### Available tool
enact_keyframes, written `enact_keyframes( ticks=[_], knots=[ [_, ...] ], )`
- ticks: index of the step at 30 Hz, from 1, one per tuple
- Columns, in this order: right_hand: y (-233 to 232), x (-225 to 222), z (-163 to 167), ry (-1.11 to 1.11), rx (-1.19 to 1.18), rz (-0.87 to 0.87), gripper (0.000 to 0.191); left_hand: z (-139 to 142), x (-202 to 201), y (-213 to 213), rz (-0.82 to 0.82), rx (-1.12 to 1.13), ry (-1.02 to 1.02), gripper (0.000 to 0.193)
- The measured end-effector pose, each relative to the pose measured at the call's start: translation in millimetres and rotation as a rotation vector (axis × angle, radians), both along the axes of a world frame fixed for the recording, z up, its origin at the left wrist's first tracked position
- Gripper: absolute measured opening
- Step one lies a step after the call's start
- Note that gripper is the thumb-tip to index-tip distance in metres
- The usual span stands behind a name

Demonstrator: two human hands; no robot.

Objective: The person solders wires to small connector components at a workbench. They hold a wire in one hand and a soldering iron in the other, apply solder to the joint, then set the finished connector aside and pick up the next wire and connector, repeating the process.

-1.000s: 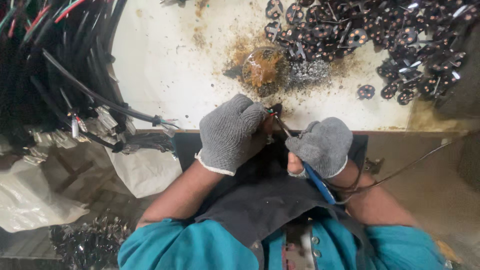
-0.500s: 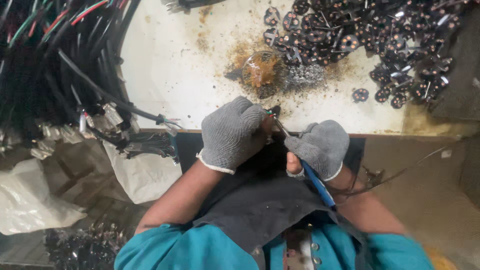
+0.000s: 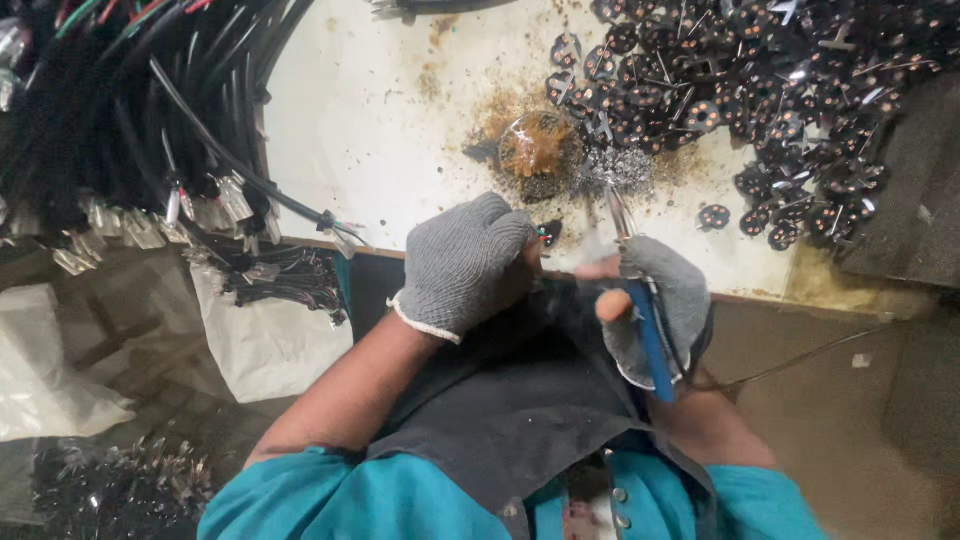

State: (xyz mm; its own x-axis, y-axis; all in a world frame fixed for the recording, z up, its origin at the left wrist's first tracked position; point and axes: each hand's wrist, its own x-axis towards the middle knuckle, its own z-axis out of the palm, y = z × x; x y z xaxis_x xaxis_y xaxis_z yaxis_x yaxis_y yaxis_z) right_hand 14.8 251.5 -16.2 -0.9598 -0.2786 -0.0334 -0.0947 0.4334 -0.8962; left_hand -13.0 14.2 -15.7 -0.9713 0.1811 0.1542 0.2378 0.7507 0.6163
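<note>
Head view: right hand fingers grip blue-handled soldering iron; left hand fisted on small black disc.

Both hands wear grey knitted work gloves of coarse weave. The glove on the left hand covers every finger and ends in a pale, whitish rolled cuff at the wrist. The glove on the right hand is the same grey knit, but at least one fingertip shows bare through it. The forearms are uncovered from the glove cuffs back to the short teal sleeves of a shirt. Over the shirt's front lies a dark grey, apron-like cloth, creased and worn-looking, reaching up toward the wrists.
</note>
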Motion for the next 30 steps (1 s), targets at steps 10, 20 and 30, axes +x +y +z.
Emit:
enact_keyframes(
  ticks=[10, 20, 30],
  knots=[
    [37, -23, 38, 0.533, 0.384, -0.261, 0.03, 1, -1, 4, -0.017, -0.026, -0.006, 0.017],
    [13, -36, 31, 0.33, 0.39, -0.156, 0.017, 3, -4, 5, 0.008, -0.091, -0.064, 0.02],
    [-7, -34, 36, 0.212, 0.34, -0.113, 0.013, 3, -4, 5, -0.005, -0.098, -0.075, 0.022]
  ],
)
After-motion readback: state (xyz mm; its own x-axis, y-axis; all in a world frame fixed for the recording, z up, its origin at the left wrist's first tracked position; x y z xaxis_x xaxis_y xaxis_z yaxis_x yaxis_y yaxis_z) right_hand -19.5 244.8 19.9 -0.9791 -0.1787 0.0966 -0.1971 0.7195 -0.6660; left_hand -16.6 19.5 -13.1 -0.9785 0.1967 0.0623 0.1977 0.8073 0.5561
